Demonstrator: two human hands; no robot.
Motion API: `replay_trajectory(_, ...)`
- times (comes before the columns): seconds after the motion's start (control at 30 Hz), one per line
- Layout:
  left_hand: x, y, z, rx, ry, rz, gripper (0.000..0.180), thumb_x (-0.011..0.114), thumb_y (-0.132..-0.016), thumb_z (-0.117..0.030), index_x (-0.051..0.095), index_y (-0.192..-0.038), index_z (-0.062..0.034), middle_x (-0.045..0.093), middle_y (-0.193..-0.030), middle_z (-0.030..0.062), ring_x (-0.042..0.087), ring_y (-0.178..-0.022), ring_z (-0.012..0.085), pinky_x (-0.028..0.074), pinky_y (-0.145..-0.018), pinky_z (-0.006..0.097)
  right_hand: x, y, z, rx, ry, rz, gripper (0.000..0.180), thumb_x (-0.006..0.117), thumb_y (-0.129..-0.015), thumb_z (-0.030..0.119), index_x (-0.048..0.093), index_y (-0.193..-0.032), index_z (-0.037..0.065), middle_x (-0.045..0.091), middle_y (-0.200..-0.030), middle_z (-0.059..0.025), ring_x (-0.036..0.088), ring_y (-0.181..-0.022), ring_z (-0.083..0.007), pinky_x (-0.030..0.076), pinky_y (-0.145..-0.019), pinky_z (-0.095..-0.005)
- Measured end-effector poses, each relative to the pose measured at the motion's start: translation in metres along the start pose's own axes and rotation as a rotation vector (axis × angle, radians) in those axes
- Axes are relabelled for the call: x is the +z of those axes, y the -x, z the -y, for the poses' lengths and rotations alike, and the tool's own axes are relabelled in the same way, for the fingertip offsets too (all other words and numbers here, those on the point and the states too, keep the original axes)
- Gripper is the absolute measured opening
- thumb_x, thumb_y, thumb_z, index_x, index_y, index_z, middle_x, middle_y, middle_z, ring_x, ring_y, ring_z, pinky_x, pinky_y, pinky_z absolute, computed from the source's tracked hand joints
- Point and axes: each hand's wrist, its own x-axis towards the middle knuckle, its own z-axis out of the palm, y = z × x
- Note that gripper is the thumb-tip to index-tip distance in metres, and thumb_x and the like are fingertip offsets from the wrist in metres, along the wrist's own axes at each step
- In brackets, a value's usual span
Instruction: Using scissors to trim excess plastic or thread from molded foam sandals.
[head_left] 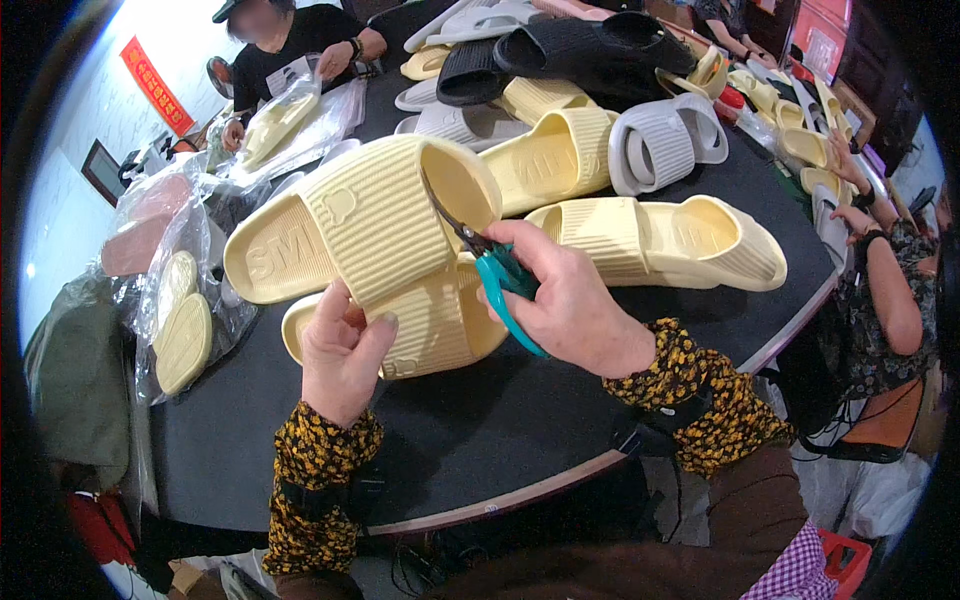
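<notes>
My left hand grips a pale yellow slide sandal by the lower edge of its ribbed strap, thumb out in front. In my right hand is a pair of scissors with teal handles, my fingers around the loops. The dark blades lie against the opening of the sandal's strap; whether they touch the rim I cannot tell. Beneath the held sandal is a second yellow slide, partly hidden by it and by my hands. Another yellow pair rests on the black table just right of the scissors.
Grey slides, black slides and more yellow ones are heaped at the back of the black table. Clear bags with slides lie at left. Across the table a person handles a bagged slide; others work at right.
</notes>
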Motion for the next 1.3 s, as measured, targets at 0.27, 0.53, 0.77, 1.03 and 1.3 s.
replay_trajectory(0.27, -0.003, 0.005, 0.002, -0.018, 0.08, -0.035, 0.044, 0.047, -0.084, 0.01, 0.04, -0.127, 0.0037, 0.056, -0.117, 0.0114, 0.054, -0.106, 0.0153, 0.044, -0.088, 0.027, 0.008, 0.001, 0.007, 0.195, -0.278, 0.044, 0.042, 0.062, -0.082, 0.005, 0.043, -0.119, -0.002, 0.055, -0.078, -0.0038, 0.054, -0.066, -0.007, 0.045, -0.062, -0.023)
replay_trajectory(0.53, 0.0, 0.005, -0.002, -0.062, 0.058, 0.008, 0.041, 0.048, -0.085, 0.008, 0.044, -0.125, 0.0007, 0.06, -0.108, 0.0066, 0.056, -0.098, 0.0097, 0.044, -0.084, 0.023, 0.006, 0.001, 0.009, 0.108, -0.162, -0.016, 0.045, 0.066, -0.08, 0.004, 0.043, -0.118, -0.005, 0.054, -0.079, -0.0053, 0.052, -0.067, -0.0078, 0.045, -0.06, -0.0233)
replay_trajectory(0.77, 0.004, 0.005, -0.004, -0.069, 0.004, 0.023, 0.041, 0.048, -0.085, 0.009, 0.044, -0.125, 0.0005, 0.059, -0.108, 0.0064, 0.055, -0.098, 0.0086, 0.043, -0.083, 0.022, 0.0, 0.001, 0.007, 0.018, -0.128, -0.039, 0.038, 0.058, -0.082, 0.0, 0.044, -0.117, -0.002, 0.062, -0.079, -0.0122, 0.065, -0.071, -0.0168, 0.051, -0.063, -0.0288)
replay_trajectory(1.03, -0.008, 0.002, -0.002, -0.041, 0.134, -0.033, 0.042, 0.048, -0.083, 0.009, 0.042, -0.125, 0.0036, 0.059, -0.112, 0.0108, 0.056, -0.103, 0.0143, 0.045, -0.086, 0.025, 0.008, -0.005, -0.004, 0.075, -0.275, -0.132, 0.043, 0.062, -0.082, 0.0, 0.043, -0.121, -0.002, 0.055, -0.083, -0.0032, 0.052, -0.073, -0.0069, 0.046, -0.068, -0.0218)
replay_trajectory(1.3, -0.014, 0.009, -0.009, -0.044, 0.011, 0.013, 0.039, 0.05, -0.082, 0.007, 0.043, -0.121, 0.0056, 0.06, -0.104, 0.0115, 0.058, -0.09, 0.0139, 0.046, -0.074, 0.025, -0.003, -0.012, -0.016, 0.156, -0.336, -0.186, 0.045, 0.062, -0.085, 0.007, 0.041, -0.124, 0.0, 0.057, -0.087, -0.0046, 0.054, -0.078, -0.0079, 0.047, -0.072, -0.0238)
